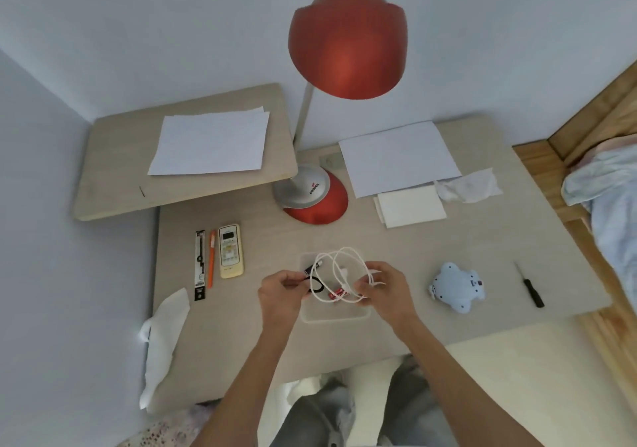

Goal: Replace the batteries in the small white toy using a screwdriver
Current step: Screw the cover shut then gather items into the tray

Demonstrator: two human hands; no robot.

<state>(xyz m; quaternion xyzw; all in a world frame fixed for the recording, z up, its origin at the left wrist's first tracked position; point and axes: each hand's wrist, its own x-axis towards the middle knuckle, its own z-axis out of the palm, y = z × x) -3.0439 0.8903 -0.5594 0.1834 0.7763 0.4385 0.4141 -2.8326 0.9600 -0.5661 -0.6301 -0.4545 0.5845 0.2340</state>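
The small white toy (456, 286), a pale plush animal, lies on the desk to the right of my hands. Further right lies a small black screwdriver (529, 285), untouched. Both hands hover over a clear plastic tray (336, 314) at the desk's middle. My right hand (384, 289) holds a looped white cable (348, 264). My left hand (281, 291) pinches a small black loop (315, 286) beside the cable. A red battery (336, 294) and a dark battery (314, 268) show inside the tray, behind the cable loops.
A red desk lamp (344, 39) stands at the back with its base (312, 195) on the desk. A remote (231, 250), an orange pen (211, 263) and a black packet (199, 264) lie left. Paper sheets (400, 157), tissues (468, 186) and a raised side shelf (110, 184) surround them.
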